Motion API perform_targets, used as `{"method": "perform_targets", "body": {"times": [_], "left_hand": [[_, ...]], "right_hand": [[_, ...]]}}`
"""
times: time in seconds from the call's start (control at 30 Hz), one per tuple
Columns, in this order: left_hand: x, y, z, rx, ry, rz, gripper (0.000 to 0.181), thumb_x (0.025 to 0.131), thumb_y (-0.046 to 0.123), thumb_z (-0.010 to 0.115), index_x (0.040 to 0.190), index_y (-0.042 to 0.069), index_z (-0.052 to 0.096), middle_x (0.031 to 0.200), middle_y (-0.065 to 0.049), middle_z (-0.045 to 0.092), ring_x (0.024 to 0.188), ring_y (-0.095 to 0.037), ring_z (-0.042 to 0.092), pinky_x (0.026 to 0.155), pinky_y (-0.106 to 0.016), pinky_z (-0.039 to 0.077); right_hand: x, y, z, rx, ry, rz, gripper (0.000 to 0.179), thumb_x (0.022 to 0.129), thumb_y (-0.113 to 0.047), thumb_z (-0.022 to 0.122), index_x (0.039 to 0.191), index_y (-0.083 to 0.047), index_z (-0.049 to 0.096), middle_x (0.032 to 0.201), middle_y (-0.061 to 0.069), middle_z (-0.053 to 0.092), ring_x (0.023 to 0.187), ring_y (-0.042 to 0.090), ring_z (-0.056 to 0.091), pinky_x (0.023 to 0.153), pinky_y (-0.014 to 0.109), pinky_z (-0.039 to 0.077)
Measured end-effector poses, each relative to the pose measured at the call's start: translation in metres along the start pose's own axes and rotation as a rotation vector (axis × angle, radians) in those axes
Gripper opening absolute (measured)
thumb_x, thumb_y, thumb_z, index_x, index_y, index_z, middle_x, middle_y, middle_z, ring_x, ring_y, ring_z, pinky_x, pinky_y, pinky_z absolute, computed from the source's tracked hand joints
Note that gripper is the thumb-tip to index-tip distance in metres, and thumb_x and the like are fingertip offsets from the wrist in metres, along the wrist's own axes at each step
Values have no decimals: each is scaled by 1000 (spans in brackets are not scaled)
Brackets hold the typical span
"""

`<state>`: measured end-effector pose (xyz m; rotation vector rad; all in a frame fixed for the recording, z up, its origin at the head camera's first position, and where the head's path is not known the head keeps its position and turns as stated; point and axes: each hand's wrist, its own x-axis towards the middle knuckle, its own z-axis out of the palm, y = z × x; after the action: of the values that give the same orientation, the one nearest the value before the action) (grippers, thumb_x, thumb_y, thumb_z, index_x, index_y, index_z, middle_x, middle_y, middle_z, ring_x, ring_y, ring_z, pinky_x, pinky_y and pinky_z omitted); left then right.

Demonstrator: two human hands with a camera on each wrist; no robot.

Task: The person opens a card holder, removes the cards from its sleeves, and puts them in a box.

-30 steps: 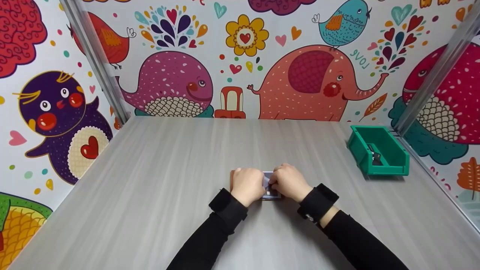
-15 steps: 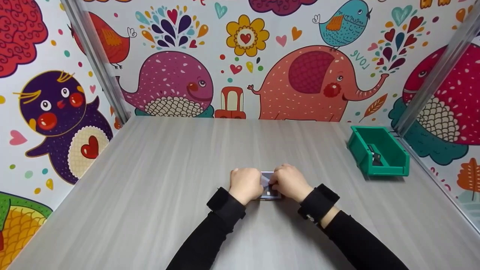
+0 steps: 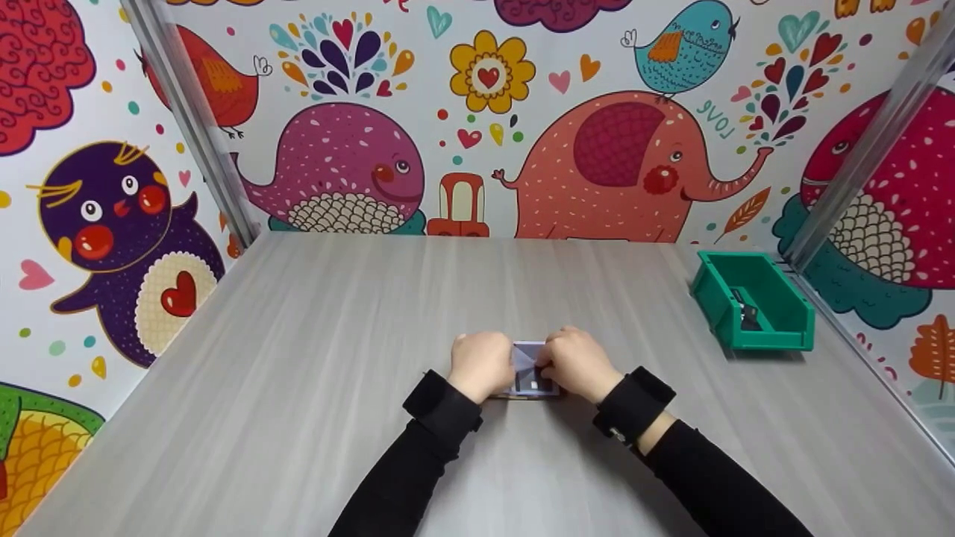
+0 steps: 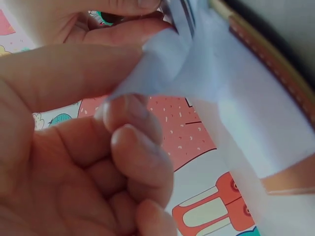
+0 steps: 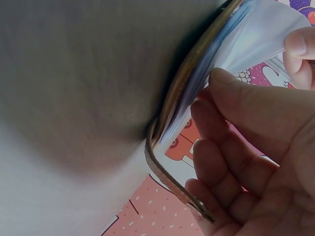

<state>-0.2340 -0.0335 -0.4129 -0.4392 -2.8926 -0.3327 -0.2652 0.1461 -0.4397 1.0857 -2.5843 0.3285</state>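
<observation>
A small brown leather card holder (image 5: 171,173) with stitched edges lies low over the table between both hands. Its clear plastic sleeves (image 5: 258,37) fan out from the cover, and a dark printed area (image 3: 531,381) shows on them in the head view. My left hand (image 3: 481,365) pinches the corner of one sleeve (image 4: 170,73) between thumb and index finger, and that sheet bends and creases. On the other side my right hand (image 3: 578,364) pinches the stack of sleeves at its edge with thumb and forefinger. The hands hide much of the cover from above.
A green plastic bin (image 3: 776,339) holding small dark items (image 3: 748,316) stands at the right of the pale wood-grain table (image 3: 336,335). Cartoon-printed walls (image 3: 462,60) enclose the back and sides, with metal posts (image 3: 198,134) at the corners.
My left hand has drifted a little to the left, away from the right hand. More of the sleeve shows between them. My right hand has stayed nearly still.
</observation>
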Motion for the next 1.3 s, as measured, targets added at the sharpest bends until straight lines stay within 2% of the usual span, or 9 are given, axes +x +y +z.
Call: {"method": "perform_targets", "body": {"times": [0.17,0.4,0.7,1.0,1.3], "left_hand": [[1,-4,-5,3,-29,-18,13,70,11,72,63,13,61,67,1,62,65,-21,61,67,-37,44],[1,-11,-16,-28,-46,-74,29,76,10,68,57,16,47,62,1,56,64,-21,59,72,-41,46],[2,-21,-22,-36,-86,-133,33,72,8,66,54,18,40,56,4,43,59,-19,52,71,-43,46],[3,-30,-23,-44,-159,-223,20,72,12,68,60,15,53,68,1,58,69,-22,59,75,-45,47],[6,-38,-18,-63,-227,-289,16,73,13,70,66,13,56,74,-1,59,71,-21,56,77,-46,48]], "right_hand": [[0,0,0,1,4,2,15,64,0,86,72,-8,77,72,3,65,68,24,55,66,39,47],[-1,1,0,-6,10,-3,16,63,0,86,73,-8,77,72,4,65,69,24,56,65,39,48],[-1,-1,-1,-1,-10,19,14,66,0,86,75,-7,78,73,4,65,69,24,55,66,38,47],[-1,-1,0,4,-22,31,14,67,0,85,78,-6,78,74,4,66,71,24,56,70,39,47],[-1,-1,0,20,-20,38,14,68,1,85,78,-6,78,75,5,66,72,25,57,71,40,48]]}}
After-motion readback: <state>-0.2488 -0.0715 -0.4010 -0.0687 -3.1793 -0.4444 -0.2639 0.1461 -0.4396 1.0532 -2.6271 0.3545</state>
